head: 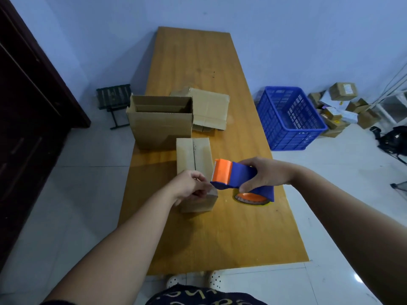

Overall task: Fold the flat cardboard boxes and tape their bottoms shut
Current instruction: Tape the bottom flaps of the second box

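On the long wooden table (220, 227), a small box (193, 157) is lying folded shut just in front of the person, its long axis running straight away from them and its centre seam facing up. The left hand (189, 188) is resting on the near end of that box with its fingers curled in against the thumb; whether they are pinching tape or the cardboard edge cannot be told. The right hand (264, 172) is gripping a blue tape dispenser (233, 176), fingers wrapped over the top and thumb underneath, and is holding it just above the box's near right corner, with its orange front end pointing left toward the left hand. A roll of tape (251, 198) is lying flat on the table under the dispenser. Farther back, a bigger open box (160, 128) is standing upright at the table's left edge, its mouth facing up and showing only its own walls and a flap folded inside. A flat sheet of cardboard (211, 106) is lying just behind and to the right of it. A blue crate (288, 119) is sitting on the floor to the right, beside a heap of small parcels (343, 106).
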`<state>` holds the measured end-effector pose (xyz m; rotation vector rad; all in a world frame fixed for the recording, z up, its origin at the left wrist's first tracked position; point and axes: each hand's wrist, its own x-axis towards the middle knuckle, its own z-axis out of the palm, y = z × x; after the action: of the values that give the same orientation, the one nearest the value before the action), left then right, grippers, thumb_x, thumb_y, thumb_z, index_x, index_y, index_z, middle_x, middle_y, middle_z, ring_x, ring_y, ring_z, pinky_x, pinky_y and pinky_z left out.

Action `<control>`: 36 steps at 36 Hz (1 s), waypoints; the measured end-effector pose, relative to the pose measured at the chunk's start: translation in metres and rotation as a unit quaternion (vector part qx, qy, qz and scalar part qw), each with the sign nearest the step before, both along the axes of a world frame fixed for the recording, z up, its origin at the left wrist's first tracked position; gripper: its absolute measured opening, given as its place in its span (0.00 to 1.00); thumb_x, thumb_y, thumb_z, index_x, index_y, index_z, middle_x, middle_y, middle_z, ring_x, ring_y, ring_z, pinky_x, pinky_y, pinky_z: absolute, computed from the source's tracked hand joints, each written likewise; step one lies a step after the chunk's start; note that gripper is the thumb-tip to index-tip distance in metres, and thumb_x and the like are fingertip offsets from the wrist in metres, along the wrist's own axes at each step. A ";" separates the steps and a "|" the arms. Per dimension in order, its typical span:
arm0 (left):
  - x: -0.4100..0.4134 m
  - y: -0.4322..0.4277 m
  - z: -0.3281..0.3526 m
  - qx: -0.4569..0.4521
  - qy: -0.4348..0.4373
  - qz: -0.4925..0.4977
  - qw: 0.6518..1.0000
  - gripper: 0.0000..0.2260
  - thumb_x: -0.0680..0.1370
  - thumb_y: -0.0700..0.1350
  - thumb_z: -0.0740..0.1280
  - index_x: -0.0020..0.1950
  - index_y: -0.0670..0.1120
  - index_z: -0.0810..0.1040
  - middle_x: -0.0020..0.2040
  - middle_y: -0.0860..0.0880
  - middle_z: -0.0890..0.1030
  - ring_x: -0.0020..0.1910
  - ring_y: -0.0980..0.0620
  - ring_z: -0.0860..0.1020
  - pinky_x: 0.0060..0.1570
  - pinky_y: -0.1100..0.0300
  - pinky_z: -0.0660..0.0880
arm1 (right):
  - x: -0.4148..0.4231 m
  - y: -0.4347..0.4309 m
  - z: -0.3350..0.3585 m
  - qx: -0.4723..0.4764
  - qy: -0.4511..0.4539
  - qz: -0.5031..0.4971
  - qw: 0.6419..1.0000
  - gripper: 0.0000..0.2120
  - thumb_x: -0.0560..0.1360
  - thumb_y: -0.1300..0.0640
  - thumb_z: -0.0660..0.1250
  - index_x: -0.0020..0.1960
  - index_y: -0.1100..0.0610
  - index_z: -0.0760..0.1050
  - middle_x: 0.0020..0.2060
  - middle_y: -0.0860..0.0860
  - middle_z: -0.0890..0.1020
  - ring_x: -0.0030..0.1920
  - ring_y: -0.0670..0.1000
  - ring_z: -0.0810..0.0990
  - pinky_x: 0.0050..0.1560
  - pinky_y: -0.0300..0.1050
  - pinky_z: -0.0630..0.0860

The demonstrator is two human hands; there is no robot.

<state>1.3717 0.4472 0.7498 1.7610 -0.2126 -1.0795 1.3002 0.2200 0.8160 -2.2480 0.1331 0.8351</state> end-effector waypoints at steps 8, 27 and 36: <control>-0.002 -0.007 0.003 0.023 0.000 0.027 0.999 0.03 0.79 0.42 0.66 0.48 0.44 0.78 0.39 0.46 0.80 0.36 0.53 0.80 0.32 0.64 0.76 | -0.011 0.006 -0.009 -0.181 -0.109 0.041 0.977 0.47 0.61 0.32 0.74 0.73 0.39 0.54 0.52 0.48 0.78 0.49 0.50 0.78 0.54 0.48 0.77; -0.006 -0.009 0.000 0.013 -0.016 0.055 0.998 0.04 0.77 0.43 0.69 0.45 0.43 0.76 0.38 0.45 0.79 0.36 0.51 0.80 0.31 0.63 0.76 | -0.036 -0.006 -0.037 -0.299 -0.352 0.113 0.879 0.25 0.66 0.54 0.70 0.62 0.52 0.69 0.50 0.49 0.77 0.48 0.54 0.77 0.50 0.47 0.71; -0.011 0.001 -0.013 -0.080 -0.035 0.115 0.989 0.07 0.76 0.48 0.70 0.46 0.44 0.78 0.43 0.45 0.79 0.40 0.48 0.75 0.42 0.57 0.76 | -0.037 -0.008 -0.041 -0.139 -0.330 -0.062 0.932 0.24 0.68 0.59 0.74 0.60 0.54 0.67 0.51 0.49 0.72 0.49 0.49 0.73 0.45 0.40 0.69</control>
<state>1.3608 0.4482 0.7368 1.6347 -0.1313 -0.8131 1.2631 0.2124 0.7747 -2.6295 0.0774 -0.0425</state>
